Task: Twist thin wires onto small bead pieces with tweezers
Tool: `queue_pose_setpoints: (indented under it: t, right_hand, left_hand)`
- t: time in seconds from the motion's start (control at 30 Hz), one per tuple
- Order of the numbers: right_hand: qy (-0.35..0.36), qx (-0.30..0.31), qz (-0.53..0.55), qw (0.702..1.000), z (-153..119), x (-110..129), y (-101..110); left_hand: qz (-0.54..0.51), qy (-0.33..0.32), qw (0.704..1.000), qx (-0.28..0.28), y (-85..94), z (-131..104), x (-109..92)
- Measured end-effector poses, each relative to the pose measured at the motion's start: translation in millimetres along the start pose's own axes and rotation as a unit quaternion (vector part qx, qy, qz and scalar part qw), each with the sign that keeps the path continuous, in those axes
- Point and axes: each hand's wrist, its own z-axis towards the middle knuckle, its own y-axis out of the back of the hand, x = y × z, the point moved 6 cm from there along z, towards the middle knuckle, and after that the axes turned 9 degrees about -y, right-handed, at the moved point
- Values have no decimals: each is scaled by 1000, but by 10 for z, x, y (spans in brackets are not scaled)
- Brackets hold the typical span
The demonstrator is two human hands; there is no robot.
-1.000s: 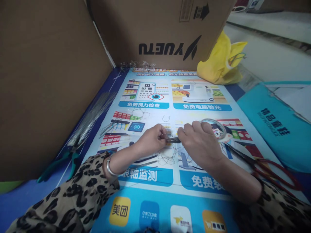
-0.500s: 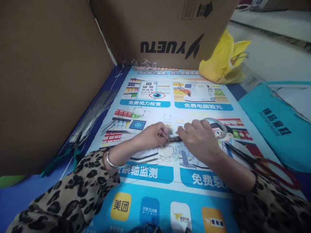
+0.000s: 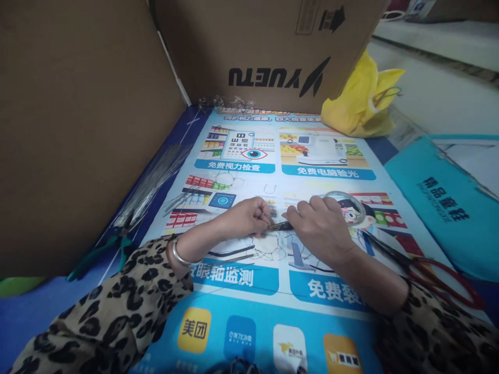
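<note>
My left hand (image 3: 249, 215) is closed in a pinch on what looks like a thin wire, mostly hidden by the fingers. My right hand (image 3: 319, 226) wraps round a pair of pliers (image 3: 281, 226); only their narrow dark jaws show, pointing left and meeting my left fingertips. Under and between the hands, a loop of thin wire with small dots (image 3: 268, 246) lies on the printed poster (image 3: 278, 182). A roll of clear tape (image 3: 362, 208) sits just beyond my right hand. Red-handled scissors (image 3: 444, 280) lie beside my right forearm, partly covered by the sleeve.
Cardboard walls (image 3: 249, 41) stand at the left and back. A bundle of thin wires (image 3: 152, 184) and green-handled pliers (image 3: 101, 254) lie at left. Tangled wire pieces (image 3: 230, 104) rest at the back. A yellow bag (image 3: 358, 104) and a turquoise bag (image 3: 440, 202) are on the right.
Both hands keep nearly the same pose, with the plier jaws still at my left fingertips. The whole view has shifted very slightly.
</note>
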Motion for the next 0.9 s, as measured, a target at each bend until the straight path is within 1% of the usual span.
queue_pose_setpoints:
  t: [0.5,0.9]
  right_hand:
    - [3,15,-8,1000,-21,7,-55]
    - [-3,5,-5,1000,-35,5,-78]
  left_hand:
    - [49,-3,999,-3,-3,-1,-9]
    - [47,17,999,0,-15,0,-16]
